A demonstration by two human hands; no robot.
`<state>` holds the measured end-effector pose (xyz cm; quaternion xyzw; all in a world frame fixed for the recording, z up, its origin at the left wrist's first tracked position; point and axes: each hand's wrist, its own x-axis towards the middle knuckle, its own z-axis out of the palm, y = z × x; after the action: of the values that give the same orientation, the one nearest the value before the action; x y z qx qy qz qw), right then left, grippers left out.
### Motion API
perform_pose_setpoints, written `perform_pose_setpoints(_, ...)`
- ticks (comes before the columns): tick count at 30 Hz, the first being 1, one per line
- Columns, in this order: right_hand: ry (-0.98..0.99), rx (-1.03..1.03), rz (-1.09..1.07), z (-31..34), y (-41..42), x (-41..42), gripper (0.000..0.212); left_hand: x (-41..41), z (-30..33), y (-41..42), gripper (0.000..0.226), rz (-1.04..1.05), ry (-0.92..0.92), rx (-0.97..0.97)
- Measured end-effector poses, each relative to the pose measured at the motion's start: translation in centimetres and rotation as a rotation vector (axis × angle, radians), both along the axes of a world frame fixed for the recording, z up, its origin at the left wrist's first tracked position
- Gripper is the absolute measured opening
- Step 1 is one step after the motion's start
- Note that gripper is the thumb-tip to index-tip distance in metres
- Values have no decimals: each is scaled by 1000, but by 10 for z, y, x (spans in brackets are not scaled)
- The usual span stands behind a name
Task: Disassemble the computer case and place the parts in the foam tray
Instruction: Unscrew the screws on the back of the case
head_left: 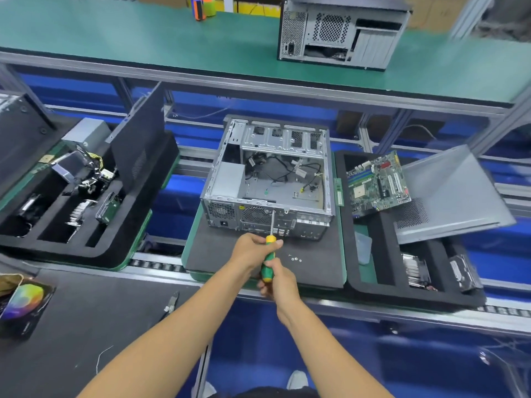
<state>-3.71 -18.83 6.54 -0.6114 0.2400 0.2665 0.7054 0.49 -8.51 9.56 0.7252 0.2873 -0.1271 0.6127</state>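
Case (268, 179) sits just beyond both hands (253, 248), which grip a screwdriver (269, 255).

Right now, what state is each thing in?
Case: side open, motherboard out, cables inside.
Screwdriver: gripped by both hands, tip at case rear.
Left hand: holds handle top.
Right hand: holds handle bottom.
Screws: loose on mat.
Motherboard: in right tray, tilted.
Side panel: leaning across right tray.

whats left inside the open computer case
Inside the computer case: loose black cables on the bare metal floor, and a grey box in the left corner. The motherboard is already out, on the foam tray. The near wall hides whatever sits right behind it.
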Motion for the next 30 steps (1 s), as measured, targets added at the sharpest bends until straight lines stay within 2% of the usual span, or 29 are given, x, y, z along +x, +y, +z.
perform_pose_setpoints(2,-55,-132,-39,3,1,-3,25,1,-1,1,43,-2,-7,42)
perform_pose_setpoints(4,-59,-163,-46,4,2,-7,25,3,-3,2,45,-17,-20,25)
perform_pose_setpoints(6,39,-12,-16,3,0,-11,33,3,-2,1,46,-11,-27,-1)
perform_pose_setpoints(9,164,355,-49,3,-1,-13,45,3,0,3,44,-20,-6,-63)
perform_pose_setpoints(11,161,368,-98,1,-1,-10,38,3,1,8,41,-67,7,-130)
perform_pose_setpoints(13,127,201,-118,2,3,-11,29,2,2,10,36,-98,21,-204)
perform_pose_setpoints(15,0,-23,-102,2,8,-15,24,0,3,4,32,-98,21,-231)
perform_pose_setpoints(18,-156,-475,-34,2,12,-21,26,-1,7,-14,21,-71,29,-250)
perform_pose_setpoints(19,-184,-557,-34,3,11,-19,26,0,8,-18,18,-46,39,-291)
perform_pose_setpoints(20,-201,-547,-21,4,8,-17,24,2,10,-19,17,-36,48,-317)
perform_pose_setpoints(22,-138,-303,35,4,2,-15,29,5,9,-16,25,-65,55,-316)
perform_pose_setpoints(25,135,115,74,1,-6,-15,51,5,4,-10,23,-75,41,-346)
perform_pose_setpoints(28,163,316,-71,-3,-2,-17,37,9,1,-13,23,17,39,-485)
perform_pose_setpoints(30,163,350,-179,-4,4,-19,30,17,1,-14,31,29,44,-440)
